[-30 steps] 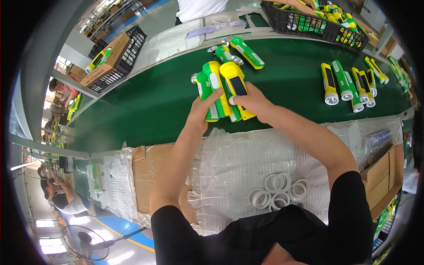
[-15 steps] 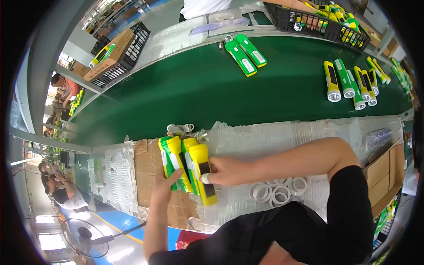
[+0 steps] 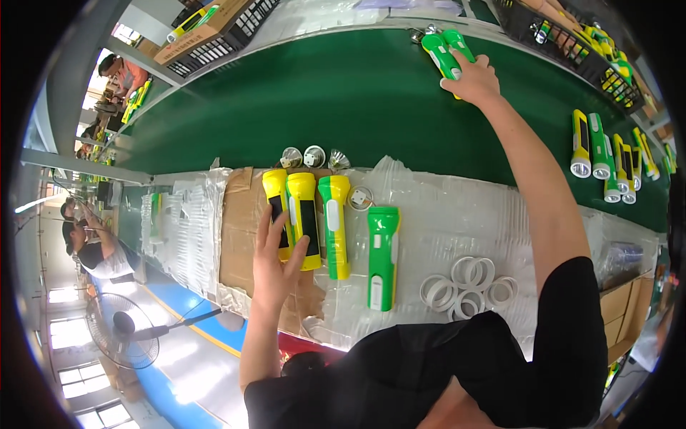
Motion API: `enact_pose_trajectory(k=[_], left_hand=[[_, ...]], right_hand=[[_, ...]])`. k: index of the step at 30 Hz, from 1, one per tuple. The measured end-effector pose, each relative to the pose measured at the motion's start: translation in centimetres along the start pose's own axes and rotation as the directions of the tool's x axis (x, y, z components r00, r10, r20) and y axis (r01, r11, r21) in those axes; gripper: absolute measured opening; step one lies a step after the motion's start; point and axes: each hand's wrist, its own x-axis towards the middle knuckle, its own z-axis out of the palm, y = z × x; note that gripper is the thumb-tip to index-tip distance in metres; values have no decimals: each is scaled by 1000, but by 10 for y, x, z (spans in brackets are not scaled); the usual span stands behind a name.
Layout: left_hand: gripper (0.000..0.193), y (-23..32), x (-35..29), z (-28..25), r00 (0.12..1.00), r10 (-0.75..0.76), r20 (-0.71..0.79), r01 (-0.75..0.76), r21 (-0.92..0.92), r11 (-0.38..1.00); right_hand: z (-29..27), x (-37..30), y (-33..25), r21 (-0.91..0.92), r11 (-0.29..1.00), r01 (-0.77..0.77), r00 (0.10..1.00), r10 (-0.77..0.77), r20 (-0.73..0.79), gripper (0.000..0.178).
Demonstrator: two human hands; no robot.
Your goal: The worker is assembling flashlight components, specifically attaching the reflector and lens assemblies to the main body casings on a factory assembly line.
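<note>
My right hand [image 3: 474,80] stretches across the green belt, its thumb and fingers around the lower ends of two green flashlights [image 3: 437,54]. Their heads point away from me, beside small reflectors [image 3: 430,30]. My left hand [image 3: 274,268] rests with spread fingers against two yellow flashlights with dark panels, one at the left [image 3: 274,184] and one beside it [image 3: 302,187]. To their right lie a yellow-and-green flashlight [image 3: 334,229] and a green flashlight [image 3: 384,261]. Silvery reflectors [image 3: 314,156] sit just beyond their heads, and another reflector [image 3: 360,198] lies between the right-hand two.
White rings [image 3: 468,304] lie on the plastic-covered work surface near my body. Several flashlights [image 3: 580,146] stand out on the belt at right. Black crates [image 3: 572,53] line the far side. An open cardboard box [image 3: 629,314] is at right, a fan [image 3: 125,329] at lower left.
The flashlights that were bunched in both hands now lie side by side on the work surface. My right hand has gone far forward to the green pair; my left stays near the yellow ones.
</note>
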Motion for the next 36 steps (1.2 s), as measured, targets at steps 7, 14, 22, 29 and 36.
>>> enact_pose_trajectory(k=[7, 14, 22, 29, 36], left_hand=[[55, 89, -15, 25, 883, 431, 187, -413, -132, 901], [28, 66, -26, 51, 860, 495, 126, -504, 46, 863], [34, 75, -38, 57, 947, 291, -136, -321, -371, 871], [49, 79, -33, 70, 914, 405, -36, -406, -55, 912], [37, 85, -31, 71, 868, 493, -55, -495, -134, 858]], right_hand=[[-17, -88, -6, 776, 618, -128, 959, -123, 257, 99], [-36, -256, -55, 896, 358, -264, 911, -213, 354, 99], [-38, -339, -92, 795, 512, -326, 870, -167, 464, 90], [-51, -368, -54, 947, 132, -293, 937, -158, 312, 68], [-78, -400, 26, 984, -98, -146, 981, -146, 131, 42]])
